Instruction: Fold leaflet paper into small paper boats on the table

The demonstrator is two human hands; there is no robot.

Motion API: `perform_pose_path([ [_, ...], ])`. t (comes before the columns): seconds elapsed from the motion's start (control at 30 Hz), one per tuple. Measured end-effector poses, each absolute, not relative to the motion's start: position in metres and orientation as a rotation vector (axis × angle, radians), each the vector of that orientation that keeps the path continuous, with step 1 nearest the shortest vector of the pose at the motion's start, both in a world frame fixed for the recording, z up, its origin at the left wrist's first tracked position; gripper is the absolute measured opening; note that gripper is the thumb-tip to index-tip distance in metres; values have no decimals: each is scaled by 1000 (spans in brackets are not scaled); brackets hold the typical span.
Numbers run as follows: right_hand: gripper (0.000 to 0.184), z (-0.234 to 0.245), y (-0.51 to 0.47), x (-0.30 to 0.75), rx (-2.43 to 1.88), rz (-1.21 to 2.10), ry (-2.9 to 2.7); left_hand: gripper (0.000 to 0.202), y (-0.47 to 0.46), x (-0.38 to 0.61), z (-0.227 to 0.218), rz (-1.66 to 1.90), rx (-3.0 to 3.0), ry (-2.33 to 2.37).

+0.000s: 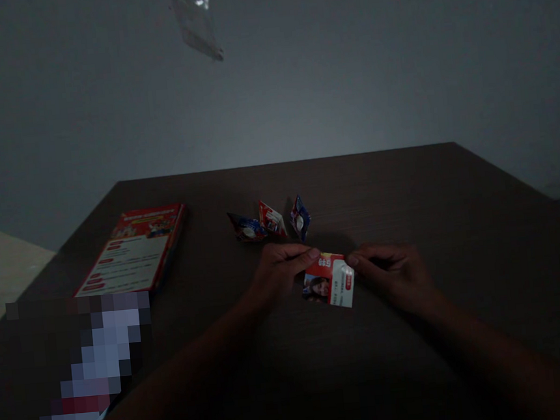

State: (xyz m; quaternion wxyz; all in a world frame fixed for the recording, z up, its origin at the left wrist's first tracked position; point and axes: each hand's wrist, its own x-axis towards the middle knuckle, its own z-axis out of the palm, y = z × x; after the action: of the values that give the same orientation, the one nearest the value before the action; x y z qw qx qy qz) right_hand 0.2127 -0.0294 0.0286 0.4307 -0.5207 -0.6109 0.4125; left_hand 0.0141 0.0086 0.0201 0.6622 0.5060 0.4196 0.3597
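One flat red-and-white book (137,255) lies toward the left of the dark table (456,201), well apart from both our hands. Next come three folded papers (271,217), the left two touching or nearly so and the third just beside them, all beyond our left hand (278,272). That hand reaches in from the left, its thumb and fingers pinched together on the far left corner of a small printed card (335,280). The card lies between our two hands, slightly turned, with its free edge toward us; it looks nearly square, so we cannot pick out a long axis. Neither hand is nearer, since both touch it. On the right, our right hand (398,271) pinches the far right corner between thumb and curled fingers, with little gap between the tips. Whether the card's near edge rests on the table or hangs just above it, we cannot tell.
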Motion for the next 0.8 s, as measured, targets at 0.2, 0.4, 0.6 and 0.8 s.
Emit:
perform_pose_path([
  [0.2,19,28,-29,213,-1299,1072,-1500,30,12,11,18,750,1197,944],
  [0.4,19,25,-28,212,-1280,1087,-1444,36,-1,17,23,887,1587,1179],
  [0.6,20,24,-28,209,-1283,1093,-1406,33,-6,22,25,880,1851,1328],
  [0.8,18,24,-28,209,-1273,1038,-1460,37,-3,21,23,871,1945,1367],
])
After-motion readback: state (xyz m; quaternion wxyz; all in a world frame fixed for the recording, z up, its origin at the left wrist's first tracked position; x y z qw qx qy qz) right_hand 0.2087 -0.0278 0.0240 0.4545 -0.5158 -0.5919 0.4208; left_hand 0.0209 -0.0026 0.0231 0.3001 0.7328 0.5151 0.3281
